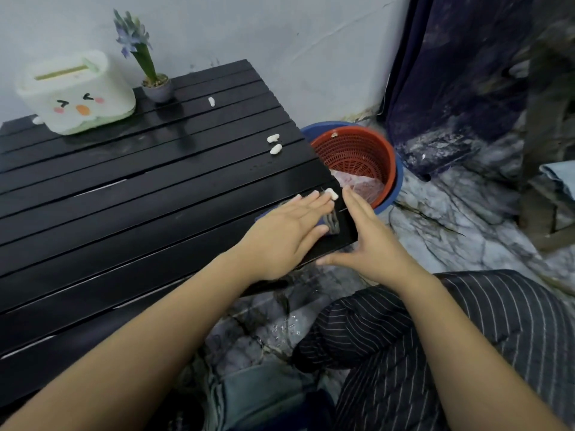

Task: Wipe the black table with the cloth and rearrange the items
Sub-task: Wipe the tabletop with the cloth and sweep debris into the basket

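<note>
My flat left hand (287, 225) presses the cloth (331, 220), pushing a crumb (331, 194) toward my open, empty right hand (367, 241) waiting past my fingertips.

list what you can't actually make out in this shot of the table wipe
Head view only:
- Cloth: mostly hidden under the left hand; only a grey striped edge shows.
- Black table: left and near parts cut off by the frame edge.
- Red basket: near side hidden by the table corner; contents blurred.
- White pieces: too small to identify.
- Right hand: contact with the table edge unclear.
</note>
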`<state>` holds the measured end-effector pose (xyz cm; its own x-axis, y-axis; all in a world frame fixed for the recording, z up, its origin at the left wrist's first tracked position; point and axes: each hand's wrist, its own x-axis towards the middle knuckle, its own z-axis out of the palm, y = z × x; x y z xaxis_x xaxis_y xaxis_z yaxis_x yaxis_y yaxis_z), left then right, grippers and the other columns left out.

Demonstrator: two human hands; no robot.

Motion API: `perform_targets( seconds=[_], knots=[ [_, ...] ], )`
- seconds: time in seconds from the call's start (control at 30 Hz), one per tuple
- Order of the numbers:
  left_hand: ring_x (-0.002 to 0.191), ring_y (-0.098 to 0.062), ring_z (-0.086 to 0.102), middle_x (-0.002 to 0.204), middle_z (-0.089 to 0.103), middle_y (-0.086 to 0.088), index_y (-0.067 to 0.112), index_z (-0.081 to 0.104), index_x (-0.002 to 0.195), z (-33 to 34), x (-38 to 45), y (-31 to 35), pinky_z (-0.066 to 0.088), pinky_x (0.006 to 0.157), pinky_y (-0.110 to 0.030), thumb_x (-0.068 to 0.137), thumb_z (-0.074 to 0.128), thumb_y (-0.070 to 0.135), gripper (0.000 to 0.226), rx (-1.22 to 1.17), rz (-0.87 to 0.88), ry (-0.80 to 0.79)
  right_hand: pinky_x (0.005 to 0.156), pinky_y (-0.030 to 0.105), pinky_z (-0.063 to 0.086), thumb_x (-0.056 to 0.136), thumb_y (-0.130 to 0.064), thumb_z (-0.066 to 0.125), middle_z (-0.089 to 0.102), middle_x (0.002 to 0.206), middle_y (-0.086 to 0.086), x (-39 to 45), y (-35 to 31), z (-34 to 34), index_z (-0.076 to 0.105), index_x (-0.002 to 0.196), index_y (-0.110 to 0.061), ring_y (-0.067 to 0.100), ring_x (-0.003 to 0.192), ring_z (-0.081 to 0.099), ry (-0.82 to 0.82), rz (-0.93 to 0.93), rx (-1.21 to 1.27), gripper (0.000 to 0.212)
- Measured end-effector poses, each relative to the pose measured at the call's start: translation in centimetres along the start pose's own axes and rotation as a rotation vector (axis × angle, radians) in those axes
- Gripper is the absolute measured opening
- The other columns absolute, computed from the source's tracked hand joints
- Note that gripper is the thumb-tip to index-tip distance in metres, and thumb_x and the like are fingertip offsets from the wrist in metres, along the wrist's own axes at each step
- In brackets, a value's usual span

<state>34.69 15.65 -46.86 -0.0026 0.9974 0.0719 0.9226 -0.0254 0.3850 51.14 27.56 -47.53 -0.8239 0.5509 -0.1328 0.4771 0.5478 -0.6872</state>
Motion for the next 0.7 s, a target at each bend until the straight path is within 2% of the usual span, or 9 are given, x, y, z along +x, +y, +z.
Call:
perform_targets(
  seconds=[0.13,0.3,0.4,0.5,0.6,0.7],
  knots=[
    [0.15,-0.02,0.017,0.161,0.024,-0.007,0.009,0.028,0.153,0.0,4.0,-1.4,0.007,0.122,-0.03,0.106,0.032,0.031,0.052,0.026,-0.104,0.049,0.118,0.023,0.012,0.062,-0.061,0.084,-0.004,0.168,-0.013,0.1,0.2,-0.1,-0.003,0.16,-0.024,-0.001,0.151,-0.005,-0.022,0.013,-0.022,0.137],
    [0.15,-0.022,0.019,0.16,0.026,-0.01,0.006,0.03,0.151,0.0,5.4,-2.0,0.007,0.121,-0.031,0.105,0.034,0.031,0.053,0.044,-0.154,0.075,0.122,0.027,0.013,0.055,-0.07,0.083,-0.005,0.168,-0.011,0.3,0.1,-0.7,-0.003,0.16,-0.023,0.001,0.152,-0.004,-0.065,0.017,-0.027,0.144],
    [0.149,-0.019,0.022,0.16,0.027,-0.009,0.007,0.031,0.151,-0.3,2.0,-1.8,0.008,0.122,-0.029,0.104,0.034,0.035,0.054,0.053,-0.165,0.088,0.124,0.035,0.016,0.047,-0.077,0.083,0.001,0.168,-0.014,0.6,0.0,-0.9,0.0,0.16,-0.03,0.0,0.152,-0.001,-0.071,0.011,0.019,0.148],
    [0.149,-0.015,0.023,0.159,0.028,-0.003,0.011,0.034,0.151,-1.4,-4.1,-2.5,0.014,0.123,-0.032,0.102,0.028,0.042,0.058,0.063,-0.256,0.114,0.123,0.041,0.022,0.041,-0.08,0.083,0.003,0.166,-0.019,1.0,0.0,-1.1,0.001,0.159,-0.037,-0.001,0.152,0.002,-0.079,0.011,0.032,0.15],
    [0.15,-0.013,0.018,0.16,0.026,0.002,0.015,0.034,0.151,-2.7,-10.4,-4.2,0.015,0.122,-0.033,0.1,0.027,0.048,0.061,0.096,-0.4,0.13,0.123,0.042,0.022,0.039,-0.083,0.082,0.002,0.166,-0.022,1.8,-0.5,-1.4,0.002,0.158,-0.038,-0.001,0.152,0.004,-0.088,0.02,0.061,0.15],
    [0.151,-0.024,0.012,0.163,0.018,-0.003,0.013,0.026,0.154,-3.1,-12.6,-5.8,0.012,0.122,-0.042,0.096,0.02,0.06,0.075,0.167,-0.65,0.153,0.124,0.043,0.019,0.045,-0.084,0.078,0.003,0.166,-0.019,3.1,-1.8,-1.2,0.005,0.159,-0.036,0.0,0.152,0.004,-0.055,0.002,0.059,0.143]
  ],
)
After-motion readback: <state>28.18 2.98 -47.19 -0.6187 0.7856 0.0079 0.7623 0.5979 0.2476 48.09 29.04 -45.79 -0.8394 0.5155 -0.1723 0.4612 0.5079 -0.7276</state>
